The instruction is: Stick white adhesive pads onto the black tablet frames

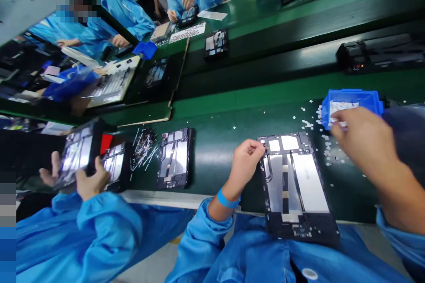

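Note:
An opened tablet, with silvery battery panels and black flex cables showing, lies in front of me, its near end jutting over the table's edge. My left hand, a blue band at its wrist, is closed in a pinch at the tablet's upper left corner. What sits between those fingertips is too small to make out. Over a blue bin of small white pieces, my right hand has its thumb and fingers drawn together at the pieces. Whether one is between them is hidden.
Loose white bits lie scattered beside the bin. Left of me stand more stacked tablets and a pile of thin strips. A co-worker's hands hold another tablet. A conveyor carries a device; people in blue sit across.

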Action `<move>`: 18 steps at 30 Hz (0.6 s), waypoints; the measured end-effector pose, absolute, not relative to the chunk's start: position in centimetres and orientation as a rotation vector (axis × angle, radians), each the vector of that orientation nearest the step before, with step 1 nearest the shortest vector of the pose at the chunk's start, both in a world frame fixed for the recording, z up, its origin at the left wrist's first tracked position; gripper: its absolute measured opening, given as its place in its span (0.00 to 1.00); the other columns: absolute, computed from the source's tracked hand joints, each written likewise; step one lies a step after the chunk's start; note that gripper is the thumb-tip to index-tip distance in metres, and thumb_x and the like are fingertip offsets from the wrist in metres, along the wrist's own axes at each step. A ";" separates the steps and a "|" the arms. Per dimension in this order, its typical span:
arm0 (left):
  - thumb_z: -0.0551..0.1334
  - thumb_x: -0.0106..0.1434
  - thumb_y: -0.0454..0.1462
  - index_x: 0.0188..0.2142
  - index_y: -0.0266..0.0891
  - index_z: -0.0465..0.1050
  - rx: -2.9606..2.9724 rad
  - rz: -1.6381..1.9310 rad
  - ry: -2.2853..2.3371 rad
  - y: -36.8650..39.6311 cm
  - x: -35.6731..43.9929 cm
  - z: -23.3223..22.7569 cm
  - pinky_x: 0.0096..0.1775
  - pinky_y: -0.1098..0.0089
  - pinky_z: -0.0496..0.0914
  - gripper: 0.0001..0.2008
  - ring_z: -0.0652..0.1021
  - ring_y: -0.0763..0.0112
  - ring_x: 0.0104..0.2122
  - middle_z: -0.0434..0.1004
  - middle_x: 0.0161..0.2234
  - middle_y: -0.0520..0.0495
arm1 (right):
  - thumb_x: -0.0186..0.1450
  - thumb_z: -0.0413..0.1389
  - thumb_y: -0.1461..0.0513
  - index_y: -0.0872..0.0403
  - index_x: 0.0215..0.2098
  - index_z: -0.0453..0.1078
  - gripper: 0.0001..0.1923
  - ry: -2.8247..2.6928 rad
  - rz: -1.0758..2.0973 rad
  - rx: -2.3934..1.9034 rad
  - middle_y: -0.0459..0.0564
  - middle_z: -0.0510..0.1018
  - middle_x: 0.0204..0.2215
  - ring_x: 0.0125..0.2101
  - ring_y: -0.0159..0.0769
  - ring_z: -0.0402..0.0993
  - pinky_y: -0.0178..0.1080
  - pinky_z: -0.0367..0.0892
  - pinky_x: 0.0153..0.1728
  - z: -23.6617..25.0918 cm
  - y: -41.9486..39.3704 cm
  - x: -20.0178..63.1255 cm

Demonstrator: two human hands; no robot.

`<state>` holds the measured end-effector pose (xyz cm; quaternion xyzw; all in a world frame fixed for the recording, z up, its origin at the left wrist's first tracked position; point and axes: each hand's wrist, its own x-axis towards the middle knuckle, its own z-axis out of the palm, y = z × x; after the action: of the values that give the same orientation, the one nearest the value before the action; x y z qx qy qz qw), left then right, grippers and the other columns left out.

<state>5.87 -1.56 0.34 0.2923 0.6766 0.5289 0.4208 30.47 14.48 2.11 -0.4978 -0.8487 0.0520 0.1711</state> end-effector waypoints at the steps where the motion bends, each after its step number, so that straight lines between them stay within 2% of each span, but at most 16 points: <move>1: 0.67 0.61 0.39 0.34 0.38 0.77 0.720 1.337 1.691 -1.6 5.9 0.3 0.37 0.71 0.72 0.06 0.80 0.70 0.34 0.83 0.33 0.47 | 0.71 0.53 0.61 0.54 0.38 0.78 0.12 -2.458 0.243 -1.206 0.59 0.82 0.37 0.38 0.46 0.76 0.43 0.62 0.38 2.0 12.8 29.0; 3: 0.68 0.61 0.39 0.35 0.38 0.76 0.704 1.357 1.690 -1.7 6.1 0.3 0.37 0.71 0.72 0.07 0.80 0.71 0.33 0.83 0.33 0.47 | 0.73 0.53 0.60 0.52 0.34 0.77 0.13 -2.541 0.450 -0.916 0.54 0.82 0.34 0.38 0.44 0.76 0.42 0.64 0.41 1.7 9.5 25.6; 6: 0.68 0.61 0.39 0.35 0.38 0.77 0.726 1.369 1.735 -2.0 6.4 0.5 0.36 0.71 0.72 0.06 0.79 0.71 0.32 0.82 0.32 0.49 | 0.74 0.54 0.59 0.52 0.33 0.76 0.13 -2.554 0.597 -0.830 0.52 0.81 0.31 0.35 0.42 0.76 0.42 0.64 0.40 1.1 6.6 21.7; 13: 0.68 0.62 0.39 0.33 0.39 0.79 0.845 1.364 1.854 -2.8 6.9 0.9 0.38 0.69 0.73 0.05 0.81 0.69 0.33 0.83 0.32 0.49 | 0.65 0.54 0.66 0.51 0.26 0.71 0.11 -2.438 0.597 -0.895 0.49 0.77 0.26 0.30 0.39 0.72 0.40 0.60 0.35 0.2 6.4 19.7; 18: 0.68 0.62 0.40 0.33 0.38 0.78 0.724 1.362 1.743 -2.6 6.5 0.1 0.34 0.71 0.71 0.07 0.79 0.71 0.29 0.81 0.28 0.50 | 0.62 0.54 0.66 0.51 0.25 0.69 0.08 -2.422 0.633 -0.936 0.48 0.76 0.26 0.30 0.38 0.70 0.40 0.59 0.33 1.0 9.4 22.0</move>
<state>6.48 -2.58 0.09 0.2856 0.6876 0.5373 0.3961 22.02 9.39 0.99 -0.3407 -0.8814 0.2305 0.2324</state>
